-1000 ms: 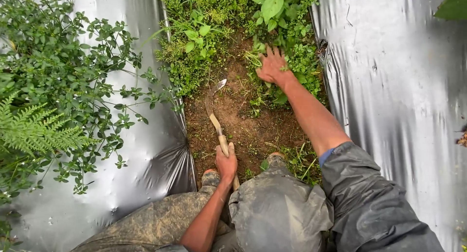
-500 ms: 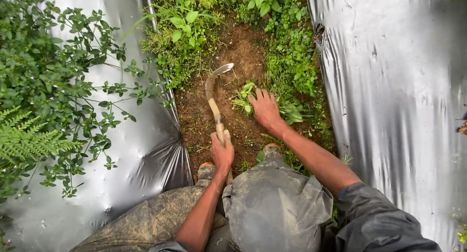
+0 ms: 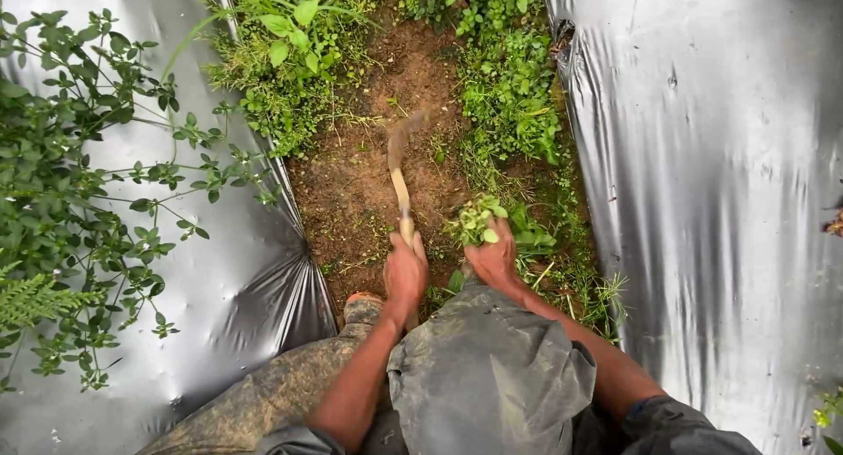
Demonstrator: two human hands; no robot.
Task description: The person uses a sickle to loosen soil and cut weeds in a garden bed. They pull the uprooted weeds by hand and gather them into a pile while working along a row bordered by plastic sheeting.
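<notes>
My left hand (image 3: 404, 275) grips the wooden handle of a small sickle (image 3: 398, 169); its curved blade points away over bare brown soil (image 3: 351, 191). My right hand (image 3: 494, 257), just right of the left, holds a clump of pulled green weeds (image 3: 474, 222) close to my knee. Both hands are low in the narrow furrow, in front of my muddy trousers (image 3: 483, 367).
Shiny black plastic mulch sheets (image 3: 702, 156) line both sides of the furrow (image 3: 255, 270). Leafy weeds (image 3: 509, 86) grow at the far end and right side of the soil strip. A bushy plant (image 3: 70, 200) with a fern spreads over the left sheet. A boot toe (image 3: 362, 306) shows.
My right hand has come back from the far weeds toward my knee, now clutching a pulled clump. The sickle has shifted slightly right and its blade is blurred.
</notes>
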